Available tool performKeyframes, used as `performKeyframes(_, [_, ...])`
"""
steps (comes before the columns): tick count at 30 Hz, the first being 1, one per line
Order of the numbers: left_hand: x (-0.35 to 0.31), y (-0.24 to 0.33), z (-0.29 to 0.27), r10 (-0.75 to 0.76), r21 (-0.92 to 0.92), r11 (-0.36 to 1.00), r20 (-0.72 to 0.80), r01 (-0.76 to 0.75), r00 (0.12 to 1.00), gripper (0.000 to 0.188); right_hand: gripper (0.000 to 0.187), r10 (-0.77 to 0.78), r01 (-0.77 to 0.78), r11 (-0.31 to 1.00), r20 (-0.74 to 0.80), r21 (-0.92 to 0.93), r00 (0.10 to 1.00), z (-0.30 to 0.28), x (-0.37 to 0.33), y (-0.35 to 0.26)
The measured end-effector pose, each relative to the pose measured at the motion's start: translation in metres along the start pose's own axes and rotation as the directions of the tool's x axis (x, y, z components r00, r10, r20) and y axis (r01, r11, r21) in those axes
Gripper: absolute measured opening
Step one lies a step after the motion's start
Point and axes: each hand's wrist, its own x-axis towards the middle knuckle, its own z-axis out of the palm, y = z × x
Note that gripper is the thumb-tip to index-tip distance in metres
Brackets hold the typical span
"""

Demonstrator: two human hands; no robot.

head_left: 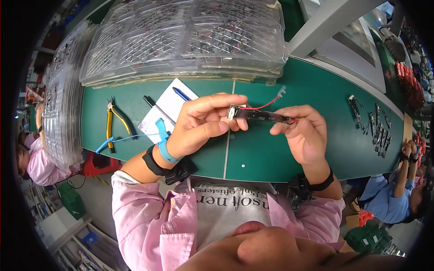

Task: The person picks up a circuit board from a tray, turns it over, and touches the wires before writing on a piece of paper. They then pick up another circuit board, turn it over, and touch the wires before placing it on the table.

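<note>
Above the green table (271, 156), both hands hold a narrow black circuit-board strip (261, 115) nearly level, one at each end. My left hand (199, 122) grips the end with a small pale block, between thumb and fingers. My right hand (307, 133) pinches the opposite end, where short red wires (294, 120) show. From the left end a red wire (262, 107) curves up and right to a pale connector (281, 92) that hangs free. A blue wrist strap (165, 144) with a thin cord circles my left wrist. My fingers hide both ends of the strip in part.
Stacked clear compartment trays (185, 54) stand at the back, with another stack (68, 99) at left. Yellow-handled pliers (110, 124), white paper (156, 110) and a blue pen (181, 94) lie left. Several black strips (379, 133) lie right. Other people work on both sides.
</note>
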Motion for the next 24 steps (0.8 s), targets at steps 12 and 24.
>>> performKeyframes(12, [-0.003, -0.004, 0.003, 0.097, 0.02, 0.995, -0.045, -0.096, 0.994, 0.048, 0.01, -0.369, 0.439, 0.377, 0.302, -0.816, 0.879, 0.012, -0.001, -0.01])
performKeyframes(24, [-0.004, -0.004, 0.004, 0.116, -0.007, 0.993, -0.022, -0.116, 0.993, 0.045, 0.009, -0.386, 0.477, 0.359, 0.338, -0.802, 0.859, 0.013, -0.001, -0.009])
